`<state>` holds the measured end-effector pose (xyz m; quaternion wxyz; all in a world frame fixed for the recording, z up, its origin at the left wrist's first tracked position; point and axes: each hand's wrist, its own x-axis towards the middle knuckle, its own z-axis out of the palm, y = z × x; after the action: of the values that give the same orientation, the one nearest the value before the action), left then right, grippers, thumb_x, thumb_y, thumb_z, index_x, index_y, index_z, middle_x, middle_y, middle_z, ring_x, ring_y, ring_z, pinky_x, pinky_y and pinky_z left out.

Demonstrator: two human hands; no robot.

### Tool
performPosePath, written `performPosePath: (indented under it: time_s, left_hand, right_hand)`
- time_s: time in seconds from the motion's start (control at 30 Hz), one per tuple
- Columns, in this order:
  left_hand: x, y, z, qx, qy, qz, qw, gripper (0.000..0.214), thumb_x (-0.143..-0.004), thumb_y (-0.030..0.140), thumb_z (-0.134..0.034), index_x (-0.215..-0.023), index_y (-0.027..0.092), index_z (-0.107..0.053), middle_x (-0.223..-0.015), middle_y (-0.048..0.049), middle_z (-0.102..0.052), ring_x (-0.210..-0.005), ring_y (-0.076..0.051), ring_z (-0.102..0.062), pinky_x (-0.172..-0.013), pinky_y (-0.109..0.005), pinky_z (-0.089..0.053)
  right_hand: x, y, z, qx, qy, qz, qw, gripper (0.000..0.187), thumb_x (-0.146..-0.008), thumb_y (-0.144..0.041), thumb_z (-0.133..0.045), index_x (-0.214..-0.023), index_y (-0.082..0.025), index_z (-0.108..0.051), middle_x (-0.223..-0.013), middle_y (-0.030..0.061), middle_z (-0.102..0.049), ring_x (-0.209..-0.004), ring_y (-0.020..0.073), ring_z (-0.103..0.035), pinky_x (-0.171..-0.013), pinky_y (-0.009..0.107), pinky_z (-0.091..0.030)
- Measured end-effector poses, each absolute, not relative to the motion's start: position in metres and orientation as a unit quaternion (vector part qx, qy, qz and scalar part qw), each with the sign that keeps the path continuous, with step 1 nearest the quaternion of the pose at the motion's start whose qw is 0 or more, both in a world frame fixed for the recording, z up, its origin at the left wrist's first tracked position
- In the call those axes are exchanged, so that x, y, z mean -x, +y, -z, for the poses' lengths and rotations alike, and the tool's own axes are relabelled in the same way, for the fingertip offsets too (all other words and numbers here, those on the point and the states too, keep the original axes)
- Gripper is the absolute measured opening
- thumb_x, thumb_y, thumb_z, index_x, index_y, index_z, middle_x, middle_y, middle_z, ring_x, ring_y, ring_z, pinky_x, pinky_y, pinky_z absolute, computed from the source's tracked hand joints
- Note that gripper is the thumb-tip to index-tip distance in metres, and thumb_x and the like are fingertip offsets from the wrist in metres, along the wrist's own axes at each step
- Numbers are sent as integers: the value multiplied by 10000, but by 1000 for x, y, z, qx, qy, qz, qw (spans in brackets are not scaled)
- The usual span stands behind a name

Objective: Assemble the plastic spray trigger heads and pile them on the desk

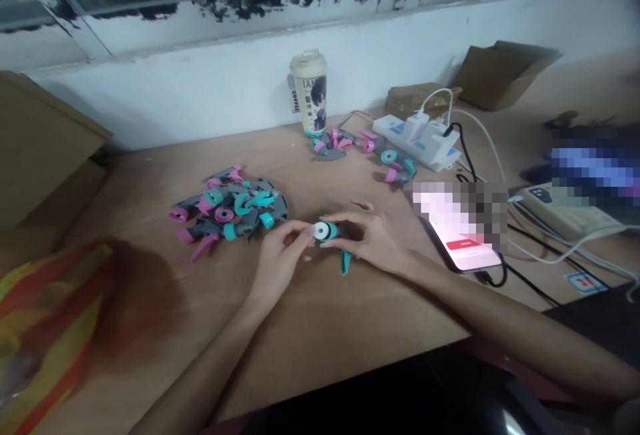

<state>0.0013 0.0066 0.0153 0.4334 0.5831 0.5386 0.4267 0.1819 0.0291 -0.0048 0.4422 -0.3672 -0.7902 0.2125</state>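
The right hand (373,238) grips a teal-and-grey spray head (331,228) between thumb and fingers, its collar facing the left hand (283,251) and its trigger pointing down toward the table (360,328). The left thumb and fingertips pinch a white ring (321,231) at the collar's mouth; a pile of spray heads (243,205) lies beyond the left hand.

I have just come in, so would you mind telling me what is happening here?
A person's right hand holds a teal-and-gray spray head, while the left hand has its fingertips at a white ring on the open end; whether the ring is fully seated can't be told. A loose pile of similar heads lies to the left, with others near the cup and power strip.
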Motion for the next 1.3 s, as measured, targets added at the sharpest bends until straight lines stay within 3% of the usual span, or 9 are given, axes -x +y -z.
performPosePath:
  time_s: [0.37,0.57,0.8,1.03,1.3]
  left_hand:
    - [0,3,-3,-660,534,-445,284,161,-789,345,-619,-773,185,-608,-759,-17,-612,-684,-130,-564,-551,-221,-473]
    - [2,4,-8,-707,505,-429,247,91,-810,282,-599,-813,193,-624,-816,-20,-605,-757,-133,-570,-628,-237,-457]
    - [2,3,-9,-722,500,-410,247,87,-794,247,-600,-864,200,-623,-849,-21,-613,-759,-130,-578,-605,-223,-466]
    - [-1,1,-14,-740,517,-386,188,85,-740,158,-611,-812,199,-628,-797,-4,-599,-686,-114,-566,-557,-198,-458]
    - [-4,0,-13,-742,516,-390,176,39,-755,170,-600,-781,188,-622,-758,4,-576,-657,-103,-546,-532,-187,-435]
  right_hand:
    - [-180,28,8,349,-791,-213,455,310,-724,-370,-706,-1016,-291,-641,-975,-23,-717,-916,163,-663,-1061,449,-282]
    - [-180,25,2,372,-797,-179,440,284,-740,-386,-691,-999,-279,-649,-999,-10,-710,-944,164,-647,-1077,452,-201]
    - [-181,23,0,392,-806,-105,432,235,-756,-405,-673,-959,-286,-666,-949,-20,-714,-939,167,-623,-1074,455,-141]
    - [-180,22,2,386,-814,-91,425,184,-787,-377,-642,-947,-288,-665,-944,-20,-713,-921,169,-615,-1049,441,-172]
    - [-178,22,5,375,-812,-97,436,177,-775,-334,-660,-938,-267,-656,-927,-19,-709,-901,161,-614,-1039,419,-203]
